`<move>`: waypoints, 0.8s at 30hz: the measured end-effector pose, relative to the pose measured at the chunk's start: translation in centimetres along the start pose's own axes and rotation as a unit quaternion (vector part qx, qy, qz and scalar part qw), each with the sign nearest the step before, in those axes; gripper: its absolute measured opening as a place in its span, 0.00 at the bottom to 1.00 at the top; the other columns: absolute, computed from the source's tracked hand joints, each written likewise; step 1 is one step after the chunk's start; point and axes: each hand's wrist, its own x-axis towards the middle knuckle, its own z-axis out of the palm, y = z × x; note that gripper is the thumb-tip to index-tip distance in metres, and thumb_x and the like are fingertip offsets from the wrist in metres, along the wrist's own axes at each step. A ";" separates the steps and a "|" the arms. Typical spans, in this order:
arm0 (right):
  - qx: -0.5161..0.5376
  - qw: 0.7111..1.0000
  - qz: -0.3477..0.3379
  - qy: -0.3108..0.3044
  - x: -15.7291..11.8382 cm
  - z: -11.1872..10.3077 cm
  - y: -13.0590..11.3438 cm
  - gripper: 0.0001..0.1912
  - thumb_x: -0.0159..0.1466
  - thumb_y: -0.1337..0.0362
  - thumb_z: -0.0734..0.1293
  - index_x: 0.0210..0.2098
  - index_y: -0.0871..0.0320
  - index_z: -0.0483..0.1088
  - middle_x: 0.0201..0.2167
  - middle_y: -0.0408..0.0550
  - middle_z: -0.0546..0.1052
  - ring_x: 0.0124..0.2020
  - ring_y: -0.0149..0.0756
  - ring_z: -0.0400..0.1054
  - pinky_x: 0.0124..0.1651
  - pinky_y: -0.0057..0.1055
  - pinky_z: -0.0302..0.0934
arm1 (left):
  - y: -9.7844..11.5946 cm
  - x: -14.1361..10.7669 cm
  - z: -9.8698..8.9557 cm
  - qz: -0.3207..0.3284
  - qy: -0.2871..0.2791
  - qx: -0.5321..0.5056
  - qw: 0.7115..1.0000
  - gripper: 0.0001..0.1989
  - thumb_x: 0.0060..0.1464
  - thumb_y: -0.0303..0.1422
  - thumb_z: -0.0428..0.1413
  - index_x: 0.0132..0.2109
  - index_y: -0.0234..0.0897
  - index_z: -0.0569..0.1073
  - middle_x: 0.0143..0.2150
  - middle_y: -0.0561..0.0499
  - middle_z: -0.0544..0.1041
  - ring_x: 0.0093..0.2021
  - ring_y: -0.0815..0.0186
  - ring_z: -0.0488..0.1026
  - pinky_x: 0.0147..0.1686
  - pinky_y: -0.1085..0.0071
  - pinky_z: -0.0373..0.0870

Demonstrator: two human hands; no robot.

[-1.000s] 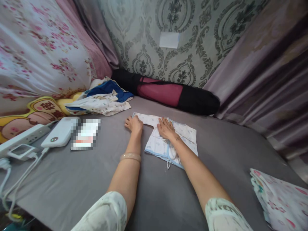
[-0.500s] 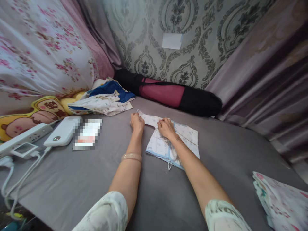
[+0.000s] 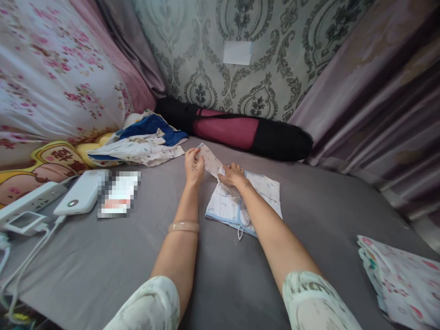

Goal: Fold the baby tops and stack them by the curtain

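A small white baby shirt with blue edging and a faint print lies on the grey bed cover. My left hand is closed on the end of one sleeve and holds it lifted off the cover. At the shoulder end of that sleeve, my right hand grips the cloth, its fingers lying over the shirt. The sleeve slants between my two hands. A thin white tie sticks out from the shirt's near edge. My right forearm hides part of the shirt.
Crumpled clothes lie at the back left. Behind the shirt is a long black and pink bag. On the left are a power bank, a blurred-out flat object and a power strip. Folded printed cloth sits at right.
My left hand has raised the sleeve end and turned, so the sleeve now slants upward. My right hand has shifted slightly toward the sleeve's base. The view has moved a little.
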 end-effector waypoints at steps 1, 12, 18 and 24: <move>-0.001 1.000 0.005 0.000 0.1 0.0 -0.1 0.30 0.65 0.48 0.57 0.61 0.57 0.63 0.58 0.60 0.64 0.60 0.54 0.56 0.59 0.46 0.51 | 0.4 -0.1 0.1 0.007 -0.010 0.000 1.000 0.16 0.53 0.28 0.53 0.49 0.34 0.74 0.54 0.42 0.68 0.43 0.64 0.72 0.44 0.66 0.72; 0.495 0.857 0.120 0.072 -0.8 -1.0 3.3 0.21 0.67 0.66 0.55 0.58 0.61 0.64 0.50 0.55 0.76 0.48 0.38 0.73 0.50 0.35 0.66 | 4.4 -1.9 2.6 0.098 -0.116 -0.004 0.988 0.20 0.54 0.22 0.48 0.53 0.37 0.72 0.56 0.43 0.67 0.52 0.62 0.69 0.48 0.67 0.71; 0.729 0.664 0.163 0.000 -4.6 -1.7 5.3 0.18 0.69 0.63 0.52 0.51 0.64 0.65 0.39 0.58 0.79 0.37 0.39 0.76 0.44 0.37 0.70 | 7.0 -5.0 4.6 0.148 -0.201 -0.033 0.968 0.22 0.56 0.22 0.45 0.57 0.36 0.69 0.59 0.39 0.65 0.57 0.61 0.67 0.47 0.68 0.72; 0.722 0.676 0.141 0.047 -5.4 -1.0 7.1 0.31 0.72 0.53 0.39 0.50 0.60 0.68 0.36 0.56 0.79 0.41 0.43 0.75 0.45 0.43 0.70 | 8.8 -6.9 5.3 0.149 -0.324 -0.040 0.933 0.15 0.61 0.35 0.51 0.52 0.38 0.75 0.60 0.43 0.70 0.58 0.58 0.69 0.52 0.64 0.71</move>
